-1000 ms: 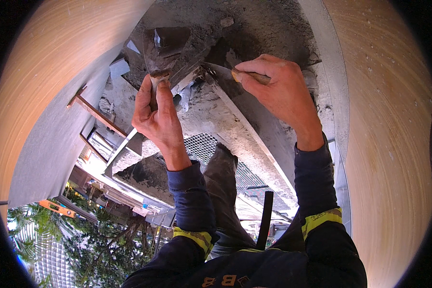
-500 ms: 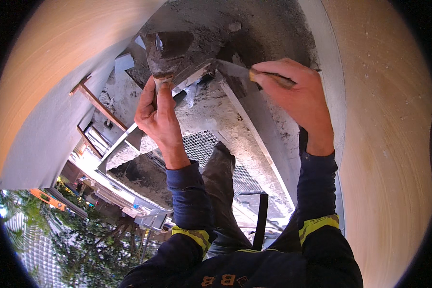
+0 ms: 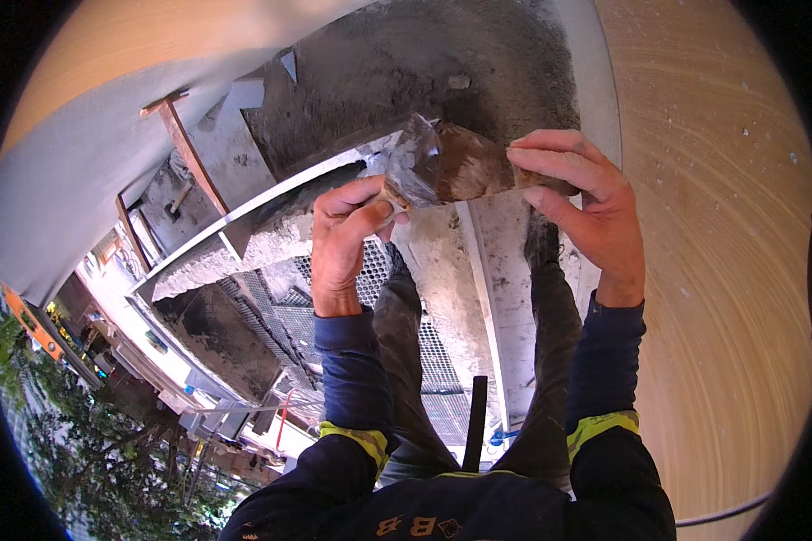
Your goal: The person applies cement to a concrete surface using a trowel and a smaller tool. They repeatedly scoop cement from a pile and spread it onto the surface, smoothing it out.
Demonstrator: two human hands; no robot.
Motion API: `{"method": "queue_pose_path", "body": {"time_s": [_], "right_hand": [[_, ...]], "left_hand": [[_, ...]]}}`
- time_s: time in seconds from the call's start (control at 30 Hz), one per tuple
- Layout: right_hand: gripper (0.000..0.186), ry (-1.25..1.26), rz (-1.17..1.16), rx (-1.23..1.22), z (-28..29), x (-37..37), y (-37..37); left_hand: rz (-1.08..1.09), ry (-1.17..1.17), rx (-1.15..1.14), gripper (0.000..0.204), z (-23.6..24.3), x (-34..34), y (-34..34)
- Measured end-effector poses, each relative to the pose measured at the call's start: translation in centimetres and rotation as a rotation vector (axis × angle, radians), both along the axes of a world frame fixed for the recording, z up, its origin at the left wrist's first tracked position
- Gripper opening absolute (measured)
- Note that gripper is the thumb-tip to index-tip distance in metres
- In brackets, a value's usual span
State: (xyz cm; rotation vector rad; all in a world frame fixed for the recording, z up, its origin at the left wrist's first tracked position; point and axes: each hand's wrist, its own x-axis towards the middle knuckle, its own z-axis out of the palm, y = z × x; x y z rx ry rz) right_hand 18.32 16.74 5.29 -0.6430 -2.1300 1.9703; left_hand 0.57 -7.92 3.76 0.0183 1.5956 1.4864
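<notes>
In my left hand [image 3: 347, 239], thumb and fingers pinch the handle of a putty knife whose wide, shiny blade [image 3: 412, 167] points up and right. My right hand [image 3: 586, 194] grips a second putty knife by its handle. That one's brown, smeared blade [image 3: 476, 167] points left. The two blades meet or overlap in front of me; how they touch is hard to make out. Below them lies a dirty concrete ledge [image 3: 440, 270] with a pale straight strip [image 3: 485, 298] along it.
A grey, rough mortar surface [image 3: 379, 77] lies beyond the hands. A curved tan wall [image 3: 713, 270] rises close on the right. Perforated mesh [image 3: 374, 275] lies beside my legs. Wooden pieces [image 3: 192, 158] and an orange spirit level [image 3: 29, 320] are at left, with foliage below.
Both hands have come closer together at mid-height. The left putty knife has swung from pointing up to pointing right, and its blade now meets the right one. The view has shifted.
</notes>
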Motion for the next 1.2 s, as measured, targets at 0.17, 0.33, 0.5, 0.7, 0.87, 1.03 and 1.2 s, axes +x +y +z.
{"method": "queue_pose_path", "body": {"time_s": [0.17,0.33,0.5,0.7,0.87,1.03,1.2], "right_hand": [[0.042,-0.118,-0.038,0.067,0.2,0.6,-1.0],[0.057,-0.335,-0.461,-0.203,-3.3,1.8,-7.3],[0.036,-0.265,-0.64,-0.739,-5.2,-0.2,-17.2],[0.029,0.053,-0.911,-1.324,-7.9,-6.3,-22.8],[0.027,0.171,-1.047,-1.423,-8.9,-10.2,-22.5],[0.027,0.223,-1.105,-1.423,-10.1,-11.6,-22.7],[0.026,0.205,-1.096,-1.358,-11.2,-12.3,-22.9]], "left_hand": [[-0.031,0.074,0.169,0.031,0.1,-0.7,-2.4],[0.111,0.157,0.096,0.032,0.7,-2.3,-3.4],[0.213,0.22,0.064,0.033,0.4,-3.8,-4.4],[0.214,0.256,0.009,0.034,-0.1,-4.7,-5.4],[0.265,0.264,0.037,0.034,-0.1,-5.8,-5.9],[0.255,0.26,0.04,0.034,-0.5,-6.8,-6.9],[0.281,0.267,0.033,0.033,-0.5,-7.0,-7.1]]}}
